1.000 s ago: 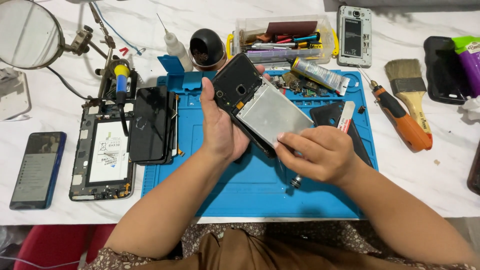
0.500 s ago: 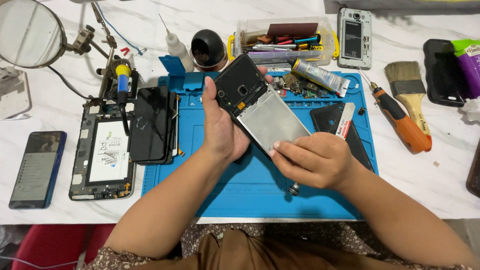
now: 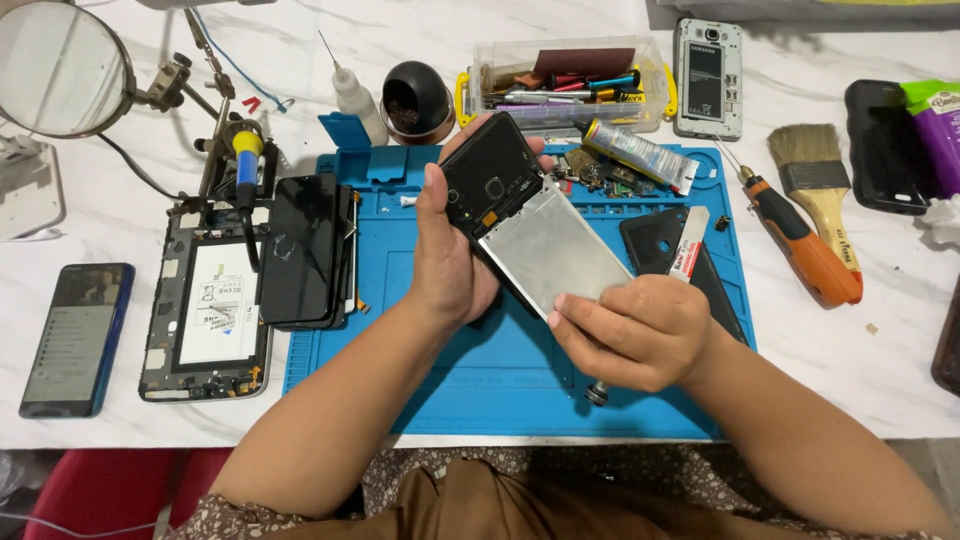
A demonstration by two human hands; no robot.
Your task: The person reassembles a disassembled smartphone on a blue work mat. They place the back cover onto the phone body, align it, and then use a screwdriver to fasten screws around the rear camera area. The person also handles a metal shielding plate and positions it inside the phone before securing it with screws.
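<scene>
Over the middle of the blue work mat point(image 3: 480, 390), an opened phone point(image 3: 530, 225) is held clear of the surface, tilted, its dark camera end toward the far edge and its bare metal plate facing up. Left hand point(image 3: 450, 265): fingers closed around the phone's left edge, thumb lying along that side. Right hand point(image 3: 635, 330): fingers curled shut on a small tool, of which only the metal end point(image 3: 597, 393) shows below the fist; one fingertip touches the near corner of the metal plate.

On the mat just right of the phone lies a black back cover point(image 3: 655, 240) with a white and red strip point(image 3: 690, 245) across it. A glue tube point(image 3: 640, 155) and small loose parts sit at the mat's far right corner. Black screen panels point(image 3: 310, 250) overlap the mat's left edge.

On the white counter point(image 3: 860, 370), left of the mat, an opened tablet point(image 3: 210, 305) shows its battery, with a dark blue phone point(image 3: 75, 335) near the left edge. A magnifier lens point(image 3: 60, 65) on a stand occupies the far left corner. Along the far edge stand a squeeze bottle point(image 3: 355, 95), a black round pot point(image 3: 417, 100), a clear parts box point(image 3: 565, 85) and a silver phone frame point(image 3: 707, 75). Right of the mat lie an orange-handled screwdriver point(image 3: 805, 245) and a paintbrush point(image 3: 815, 190).
</scene>
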